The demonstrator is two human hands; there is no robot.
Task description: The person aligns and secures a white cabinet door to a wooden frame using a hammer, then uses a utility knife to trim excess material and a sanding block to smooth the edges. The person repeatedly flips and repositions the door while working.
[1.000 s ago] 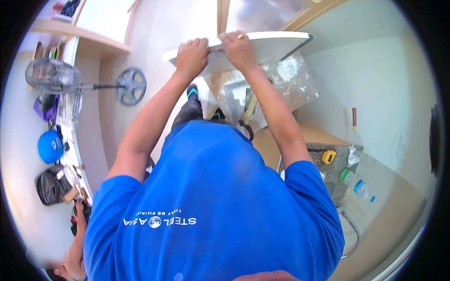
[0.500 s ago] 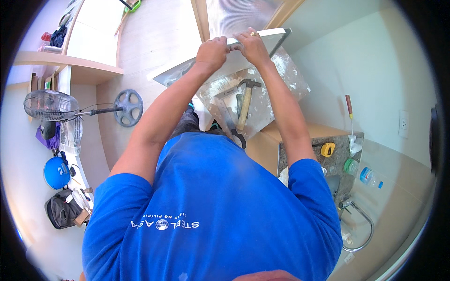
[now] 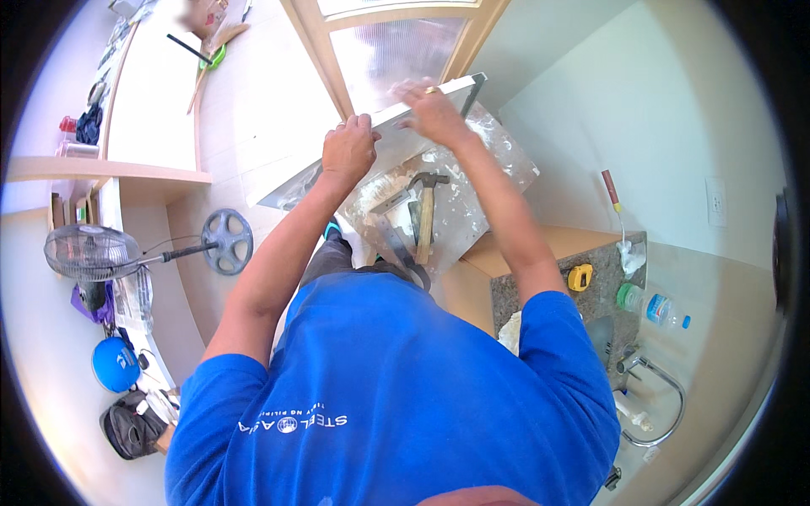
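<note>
A pale flat panel (image 3: pixel 392 145) stands tilted on edge above a dust-covered board (image 3: pixel 498 164). My left hand (image 3: pixel 350 152) is closed over the panel's upper edge, with the fingertips on its far side. Along the same edge to the right, my right hand (image 3: pixel 434 116), with a ring, has its fingers stretched out and thumb apart; they are blurred, and I cannot tell whether they touch the panel. On the board below lie a wooden-handled claw hammer (image 3: pixel 428 215) and a metal square (image 3: pixel 392 240). A dark slim item beside the hammer is partly covered.
At right, a stone counter (image 3: pixel 603 295) bears a yellow tape measure (image 3: pixel 580 277), a plastic bottle (image 3: pixel 661 311) and a curved faucet (image 3: pixel 679 392). A putty-smeared tool with a red handle (image 3: pixel 611 187) leans there. A stand fan (image 3: pixel 93 251) is at left; a framed door (image 3: pixel 396 59) lies ahead.
My right hand has opened from its grip on the panel edge and blurs with motion. My left hand has shifted left and nearer with the panel; the whole view has moved slightly.
</note>
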